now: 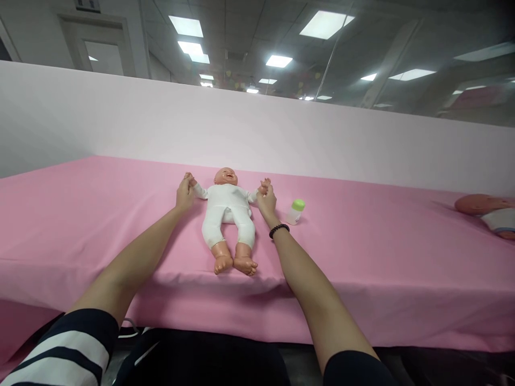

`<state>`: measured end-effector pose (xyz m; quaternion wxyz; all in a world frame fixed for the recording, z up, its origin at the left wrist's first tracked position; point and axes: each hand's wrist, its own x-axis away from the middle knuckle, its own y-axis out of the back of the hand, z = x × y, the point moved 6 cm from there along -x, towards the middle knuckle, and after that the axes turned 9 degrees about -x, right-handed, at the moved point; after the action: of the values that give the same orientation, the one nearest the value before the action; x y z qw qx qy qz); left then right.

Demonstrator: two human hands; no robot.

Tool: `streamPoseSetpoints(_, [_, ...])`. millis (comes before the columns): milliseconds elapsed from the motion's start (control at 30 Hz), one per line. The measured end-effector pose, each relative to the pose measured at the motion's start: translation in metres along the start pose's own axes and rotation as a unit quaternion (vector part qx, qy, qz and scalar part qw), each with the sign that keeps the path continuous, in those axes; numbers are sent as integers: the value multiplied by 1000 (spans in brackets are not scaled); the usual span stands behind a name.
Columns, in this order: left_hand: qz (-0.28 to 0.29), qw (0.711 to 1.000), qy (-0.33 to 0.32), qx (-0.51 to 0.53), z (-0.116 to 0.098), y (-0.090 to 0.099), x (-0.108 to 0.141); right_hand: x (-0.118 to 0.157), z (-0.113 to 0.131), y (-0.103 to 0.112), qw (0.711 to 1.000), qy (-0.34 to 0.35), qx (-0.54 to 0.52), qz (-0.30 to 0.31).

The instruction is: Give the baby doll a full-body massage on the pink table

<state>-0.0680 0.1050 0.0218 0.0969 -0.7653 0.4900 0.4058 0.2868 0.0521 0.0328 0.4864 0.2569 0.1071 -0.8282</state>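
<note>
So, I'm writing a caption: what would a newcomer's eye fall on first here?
First, the baby doll in white, face up on the pink cloth, its outspread arms held at the ends by the person's left hand and right hand. Next, the green-capped bottle beside the right hand, and a second doll, partly cut off at the picture's right edge.

No words, brands or numbers can be read. A dark sign (87,5) above the door (100,51) at the upper left carries pale marks too small to make out. A reddish panel (478,97) at the upper right is too hazy to read, and any print on the green-capped bottle (295,213), right of centre, is unreadable.
</note>
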Motion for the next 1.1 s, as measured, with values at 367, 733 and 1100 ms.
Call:
streamPoseSetpoints(367, [-6, 999, -47, -11, -17, 2, 5, -1, 1, 1, 998, 55, 34, -27])
streamPoseSetpoints(733, [17, 999, -38, -15, -27, 5, 8, 6, 6, 15, 995, -4, 12, -100])
streamPoseSetpoints(1100, [-24, 999, 34, -7, -20, 14, 6, 5, 0, 25, 981, -116, 15, -153])
